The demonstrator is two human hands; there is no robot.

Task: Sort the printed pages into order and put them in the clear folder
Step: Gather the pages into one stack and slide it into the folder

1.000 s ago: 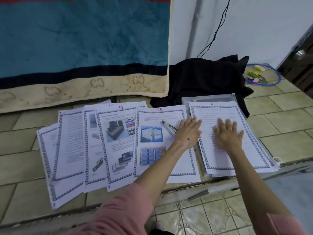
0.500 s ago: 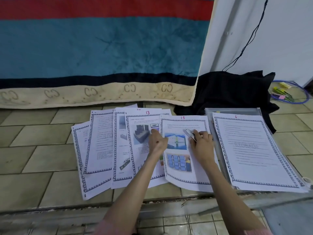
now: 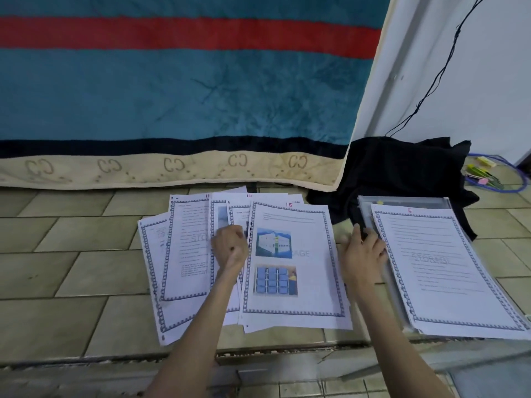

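Printed pages (image 3: 293, 262), blue-bordered with red handwritten numbers, fanned on the floor at six o'clock; page 15 on top. Page 6 stack (image 3: 442, 268) on the clear folder (image 3: 402, 200), four o'clock. Fan now bunched tighter. Left hand (image 3: 230, 248) pinches a sheet edge; right hand (image 3: 363, 254) curls round something dark, hard to make out.
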